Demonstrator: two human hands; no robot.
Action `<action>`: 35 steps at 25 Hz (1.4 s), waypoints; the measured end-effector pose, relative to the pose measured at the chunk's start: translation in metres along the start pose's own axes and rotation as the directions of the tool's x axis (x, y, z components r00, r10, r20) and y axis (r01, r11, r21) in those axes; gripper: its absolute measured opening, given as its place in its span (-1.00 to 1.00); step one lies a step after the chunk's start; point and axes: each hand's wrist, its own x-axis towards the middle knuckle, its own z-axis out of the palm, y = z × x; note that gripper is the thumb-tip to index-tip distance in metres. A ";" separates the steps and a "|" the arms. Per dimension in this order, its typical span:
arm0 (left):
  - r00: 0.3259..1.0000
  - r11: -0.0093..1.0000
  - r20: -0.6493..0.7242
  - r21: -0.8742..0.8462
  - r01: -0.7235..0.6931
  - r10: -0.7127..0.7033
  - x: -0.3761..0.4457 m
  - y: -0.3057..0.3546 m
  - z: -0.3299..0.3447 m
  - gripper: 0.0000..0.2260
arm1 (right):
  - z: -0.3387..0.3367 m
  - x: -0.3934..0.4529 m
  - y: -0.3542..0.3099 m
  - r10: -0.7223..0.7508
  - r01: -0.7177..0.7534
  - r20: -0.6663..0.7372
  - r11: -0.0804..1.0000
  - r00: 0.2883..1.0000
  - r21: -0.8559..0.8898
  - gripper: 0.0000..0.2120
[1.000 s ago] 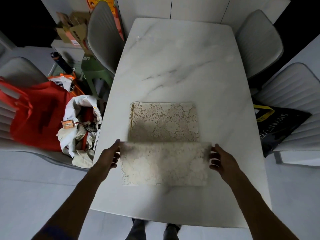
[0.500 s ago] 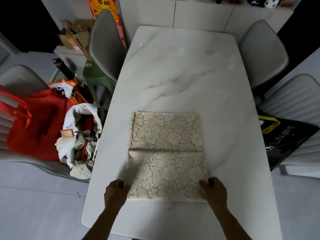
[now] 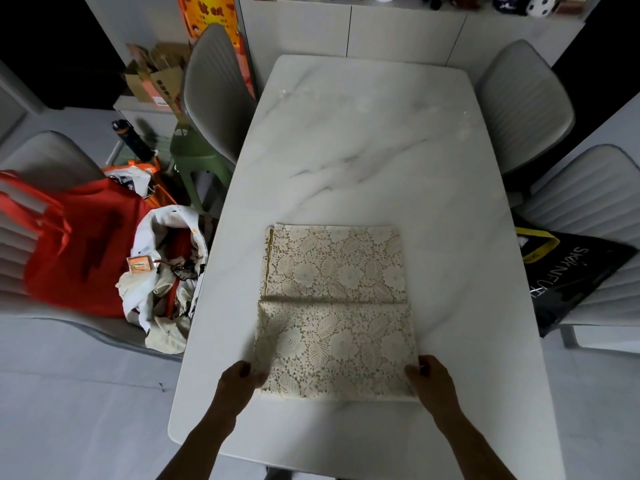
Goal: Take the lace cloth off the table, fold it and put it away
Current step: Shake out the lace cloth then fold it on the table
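The lace cloth (image 3: 334,313) lies flat on the near half of the marble counter (image 3: 363,150), already folded down to a tall rectangle, with a crease running left to right across its middle. It looks light, soft and limp, an openwork weave that would sag and slide out of square if lifted by one corner, and the holes could snag on a fingernail; the smooth stone under it probably lets it slip easily. The two near corners, or the near edge taken at both ends together, seem the best places to hold it for the next fold. The left hand (image 3: 239,379) is at the near left corner with its fingers curled onto the edge, and the right hand (image 3: 431,377) is at the near right corner in the same way, so each appears to pinch the cloth, though the fingertips are too dark to make out fully. How many layers the stack holds cannot be told. To the left, a chair carries a red bag (image 3: 76,251) and a pile of white fabric (image 3: 162,278); to the right a black bag (image 3: 575,271) rests on another chair. Where the cloth is meant to be stored is not shown.
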 end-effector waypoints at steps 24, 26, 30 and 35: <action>0.991 0.982 0.074 -0.162 -0.096 0.109 -0.065 -0.015 -0.036 -0.63 | -0.030 -0.073 0.015 0.156 -0.189 0.118 0.914 0.981 0.358 -0.73; 0.987 0.966 0.118 -0.244 -0.081 0.113 -0.071 0.001 -0.053 -0.64 | -0.051 -0.083 0.006 0.071 -0.130 0.164 0.911 0.984 0.390 -0.68; 0.986 0.894 0.150 -0.447 0.007 0.067 -0.059 0.059 -0.071 -0.79 | -0.082 -0.069 -0.027 0.102 -0.246 0.267 0.773 0.958 0.585 -0.83; 0.985 0.764 0.088 -0.643 -0.057 0.148 -0.006 0.137 -0.045 -0.88 | -0.074 0.000 -0.074 0.304 -0.385 0.239 0.670 0.922 0.634 -0.75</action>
